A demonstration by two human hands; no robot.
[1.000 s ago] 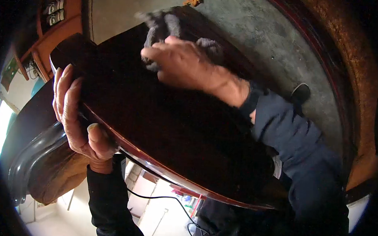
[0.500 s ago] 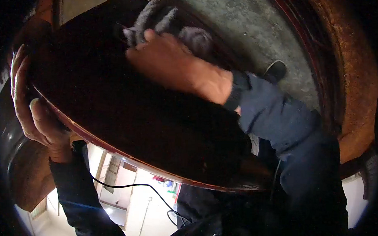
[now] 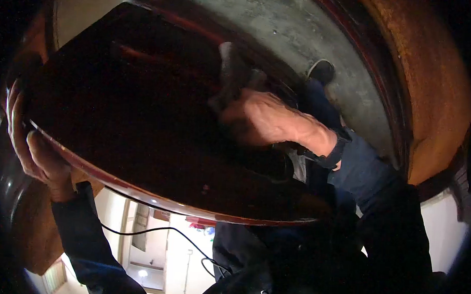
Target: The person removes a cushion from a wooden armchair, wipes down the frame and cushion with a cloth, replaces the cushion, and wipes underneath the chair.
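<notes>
A dark, glossy wooden panel [image 3: 142, 138] with a curved, lighter edge fills the middle of the view. My left hand [image 3: 32, 145] grips its left rim, thumb on the near side and fingers stretched along the outer side. My right hand [image 3: 257, 116] is closed on a grey cloth [image 3: 227, 69] pressed against the dark surface. Part of the cloth sticks up beyond the knuckles. The fingertips of my right hand are hidden under it and in shadow.
Beyond the panel lies a grey concrete floor [image 3: 250, 23], where a dark shoe [image 3: 321, 71] shows. Curved brown wood [image 3: 434, 102] runs down the right side. A black cable [image 3: 155, 230] hangs below the panel, before a bright room.
My right hand has moved right and down across the panel with the grey cloth. The left hand still grips the rim, and the view has shifted slightly.
</notes>
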